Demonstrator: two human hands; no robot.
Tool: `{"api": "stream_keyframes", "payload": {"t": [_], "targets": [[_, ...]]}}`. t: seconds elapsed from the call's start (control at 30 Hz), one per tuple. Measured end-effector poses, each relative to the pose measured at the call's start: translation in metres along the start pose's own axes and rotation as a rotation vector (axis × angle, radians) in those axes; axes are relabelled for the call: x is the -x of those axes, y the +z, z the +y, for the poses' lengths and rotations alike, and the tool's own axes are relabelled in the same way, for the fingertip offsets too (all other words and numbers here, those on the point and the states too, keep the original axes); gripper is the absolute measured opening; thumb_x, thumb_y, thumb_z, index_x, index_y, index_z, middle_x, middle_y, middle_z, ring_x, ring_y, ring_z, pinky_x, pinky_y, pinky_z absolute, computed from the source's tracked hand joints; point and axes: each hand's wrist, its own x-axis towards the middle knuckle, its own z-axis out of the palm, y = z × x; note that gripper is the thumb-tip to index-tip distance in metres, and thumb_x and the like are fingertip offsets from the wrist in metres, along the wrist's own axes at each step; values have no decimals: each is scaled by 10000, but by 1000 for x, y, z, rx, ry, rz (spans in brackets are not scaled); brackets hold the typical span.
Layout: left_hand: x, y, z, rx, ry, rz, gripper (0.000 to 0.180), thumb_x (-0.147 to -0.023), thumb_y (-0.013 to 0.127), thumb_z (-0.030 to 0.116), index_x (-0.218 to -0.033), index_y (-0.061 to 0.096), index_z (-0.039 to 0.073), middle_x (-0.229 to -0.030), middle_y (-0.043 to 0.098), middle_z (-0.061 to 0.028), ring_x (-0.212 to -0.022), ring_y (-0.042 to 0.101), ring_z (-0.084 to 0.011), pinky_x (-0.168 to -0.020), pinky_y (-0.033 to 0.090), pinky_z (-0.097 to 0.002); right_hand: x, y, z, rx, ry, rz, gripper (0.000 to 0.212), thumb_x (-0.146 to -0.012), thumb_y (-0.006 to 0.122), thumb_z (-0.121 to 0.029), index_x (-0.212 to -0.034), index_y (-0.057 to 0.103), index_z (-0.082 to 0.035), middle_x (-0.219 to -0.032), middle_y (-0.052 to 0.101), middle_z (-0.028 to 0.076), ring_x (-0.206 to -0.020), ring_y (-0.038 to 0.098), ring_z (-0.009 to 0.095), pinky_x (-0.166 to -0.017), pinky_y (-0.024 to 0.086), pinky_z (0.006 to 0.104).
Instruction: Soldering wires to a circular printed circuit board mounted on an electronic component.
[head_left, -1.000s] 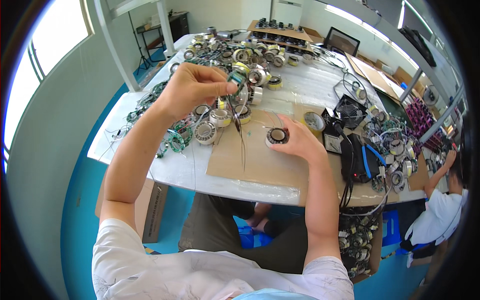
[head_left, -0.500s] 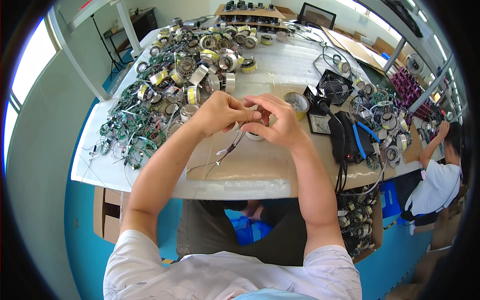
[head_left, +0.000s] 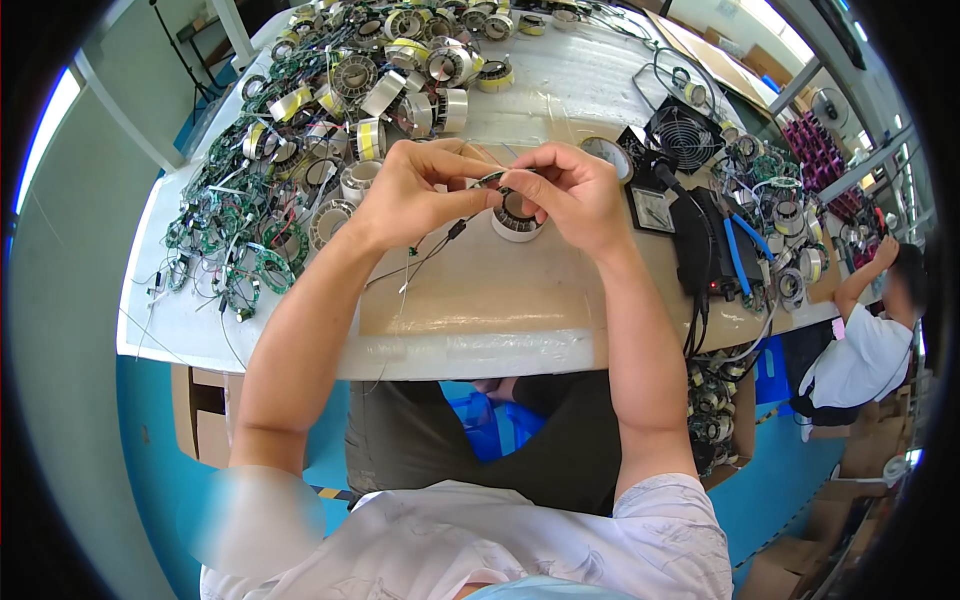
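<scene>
Between my two hands is a thin, dark ring-shaped circuit board (head_left: 489, 181), mostly hidden by the fingers. My left hand (head_left: 415, 195) is closed, thumb and forefinger pinching its left side. My right hand (head_left: 577, 197) is closed too, its thumb and fingertips on the board's right side. Dark and pale wires with a small connector (head_left: 457, 229) trail down from the left fingers toward the brown table covering. Just below the fingertips stands a motor stator (head_left: 516, 228), a white-sided ring with dark windings, its upper edge partly covered by my right hand.
Many stators (head_left: 384, 93) and green ring boards (head_left: 272, 268) are heaped at the left. To the right are a round tub (head_left: 607, 155), a fan (head_left: 685, 135), a black box (head_left: 703, 250), blue-handled pliers (head_left: 741, 255) and more stators. A co-worker (head_left: 865, 335) sits at far right.
My view has tilted downward, so the table appears higher. My hands have parted slightly, and the ring board and the stator beneath them now show more clearly.
</scene>
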Motion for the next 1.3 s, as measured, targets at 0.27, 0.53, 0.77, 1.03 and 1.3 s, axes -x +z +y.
{"api": "stream_keyframes", "payload": {"t": [0.27, 0.53, 0.77, 1.03, 1.3], "targets": [[5, 2, 12, -59, 12, 35, 198, -797, 758, 51, -988, 785, 9, -899, 726, -58, -687, 557, -62, -568, 424, -242, 2, 4, 4, 3, -54, 2, 141, -893, 771, -113, -960, 707, -6, -735, 678, -1, -589, 603, 29, -485, 454, 172], [7, 3, 10, -58, 66, 76, 119, -801, 712, 5, -892, 789, -3, -756, 675, -44, -690, 563, -76, -571, 418, -244, 4, 8, 1, -55, -39, -26, 124, -888, 763, -71, -972, 702, -3, -739, 679, -2, -591, 606, 30, -498, 474, 175], [4, 2, 9, -136, 96, 340, 185, -789, 726, 72, -939, 774, -27, -686, 641, 0, -596, 490, -37, -521, 382, -225, -1, -2, -9, 612, -322, 173, 674, -729, 883, -415, -1208, 644, -7, -979, 695, 101, -777, 650, 157, -638, 542, 295], [0, 0, -1, -239, 215, 605, 197, -806, 727, 92, -958, 767, -28, -683, 639, 0, -578, 469, -36, -515, 376, -225, 8, 5, -17, 1042, 183, -50, 886, -696, 863, -448, -1376, 524, 7, -1270, 612, 233, -1182, 590, 419, -1012, 485, 403], [-7, 3, -16, -215, 167, 650, 218, -850, 735, 122, -1015, 759, -20, -707, 636, -13, -586, 465, -42, -519, 375, -229, 3, -39, -12, 499, 46, -679, 720, -680, 732, -27, -1382, 577, -67, -1397, 592, 157, -1300, 553, 281, -1117, 410, 349]]}}
